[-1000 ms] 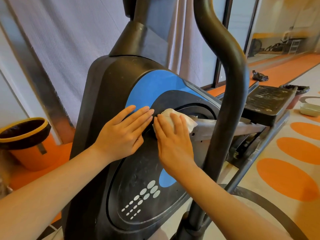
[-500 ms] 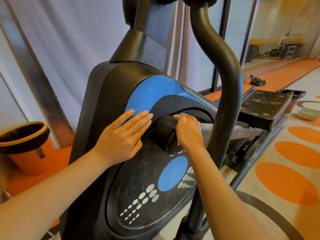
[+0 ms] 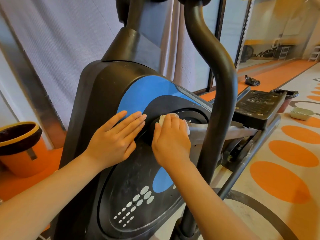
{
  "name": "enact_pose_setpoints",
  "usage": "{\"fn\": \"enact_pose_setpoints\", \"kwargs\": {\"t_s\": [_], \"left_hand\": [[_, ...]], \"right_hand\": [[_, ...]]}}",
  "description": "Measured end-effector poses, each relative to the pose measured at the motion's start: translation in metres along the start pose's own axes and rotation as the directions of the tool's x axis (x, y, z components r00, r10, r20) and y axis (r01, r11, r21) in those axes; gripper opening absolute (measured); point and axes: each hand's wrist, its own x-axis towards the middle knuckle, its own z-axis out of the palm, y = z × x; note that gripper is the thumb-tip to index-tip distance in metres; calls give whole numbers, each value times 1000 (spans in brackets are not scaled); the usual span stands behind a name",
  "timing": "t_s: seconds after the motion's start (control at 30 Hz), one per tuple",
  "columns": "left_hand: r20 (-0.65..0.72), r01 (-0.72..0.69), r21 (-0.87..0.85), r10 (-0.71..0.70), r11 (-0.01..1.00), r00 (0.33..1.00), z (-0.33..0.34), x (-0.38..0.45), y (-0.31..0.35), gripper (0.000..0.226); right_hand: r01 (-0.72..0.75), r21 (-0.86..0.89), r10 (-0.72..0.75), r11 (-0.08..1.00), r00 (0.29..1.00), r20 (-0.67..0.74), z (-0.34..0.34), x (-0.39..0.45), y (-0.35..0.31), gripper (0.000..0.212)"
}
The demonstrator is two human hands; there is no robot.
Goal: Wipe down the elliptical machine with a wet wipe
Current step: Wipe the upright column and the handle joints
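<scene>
Pressing the wet wipe (image 3: 168,118) onto the crank hub of the elliptical machine (image 3: 97,104), the right hand (image 3: 170,137) is cupping it, crank arm running rightward, while the flat, empty left hand (image 3: 116,137) is bracing beside.

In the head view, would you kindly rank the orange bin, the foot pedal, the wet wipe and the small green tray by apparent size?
1. Orange bin and foot pedal: too alike to rank, and the bin is cropped.
2. Small green tray, though farther away.
3. Wet wipe, mostly covered.
</scene>
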Motion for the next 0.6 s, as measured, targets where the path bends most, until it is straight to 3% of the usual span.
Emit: {"fn": "enact_pose_setpoints", "kwargs": {"t_s": [0.1,0.17,0.33,0.43,0.6], "left_hand": [[7,-2,-3,2,1000,1000,-1,1,0,48],[3,1,-6,-1,1000,1000,-1,1,0,48],[4,11,-7,-11,1000,1000,-1,1,1,48],[3,8,-16,-8,1000,1000,-1,1,1,47],[-7,16,-22,-16,1000,1000,-1,1,1,47]], "right_hand": [[-88,-9,89,996,993,81,-10,15,-3,59],[-137,90,122,986,981,153,-9,32,8,59],[-206,128,187,970,972,144,-4,42,22,84],[-193,168,166,967,973,162,-7,33,16,65],[-79,206,45,975,985,164,-9,11,7,60]]}}
